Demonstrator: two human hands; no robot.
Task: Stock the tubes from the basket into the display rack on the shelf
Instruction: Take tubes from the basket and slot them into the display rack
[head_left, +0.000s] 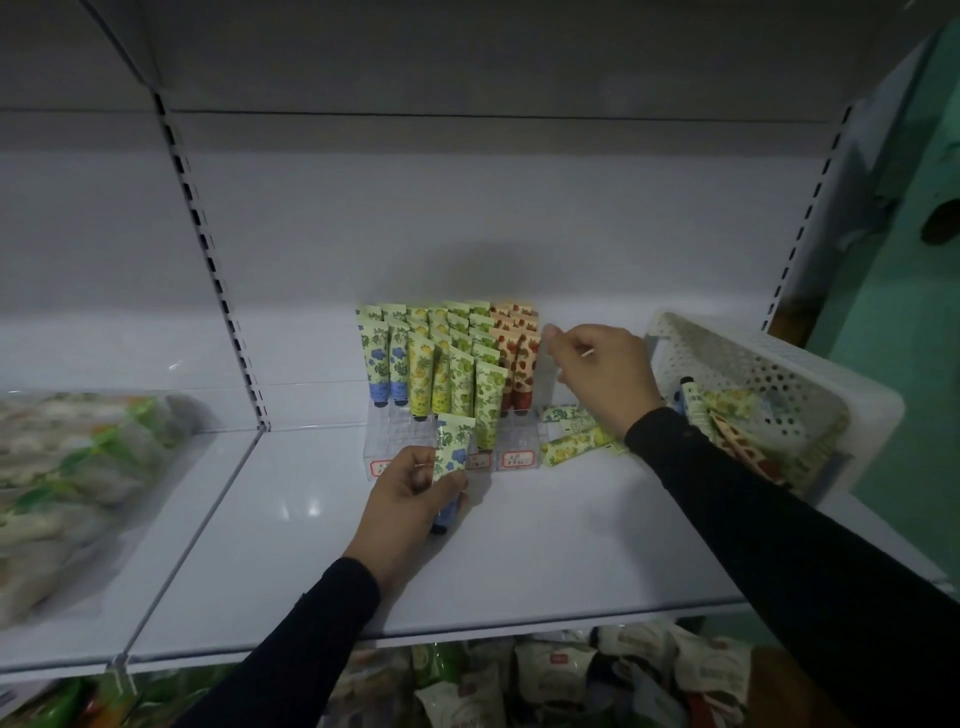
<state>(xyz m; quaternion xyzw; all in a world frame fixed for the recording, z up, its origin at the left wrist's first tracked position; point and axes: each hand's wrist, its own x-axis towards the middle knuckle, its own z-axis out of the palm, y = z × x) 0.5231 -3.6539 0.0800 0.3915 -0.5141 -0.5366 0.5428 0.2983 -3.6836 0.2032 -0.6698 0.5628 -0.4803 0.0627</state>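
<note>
Where white shelf ends, green wall begins.

Bare white shelf is seen before the display rack; its front slots appear unfilled. The right side is blocked by loose tubes and a basket, the left by bagged goods

The head camera is looking forward and down from above the person's arms, facing a white shelf close at hand. The display rack is sitting near frame centre, the basket at three o'clock, bagged goods at nine o'clock, both sleeves entering from six o'clock.
</note>
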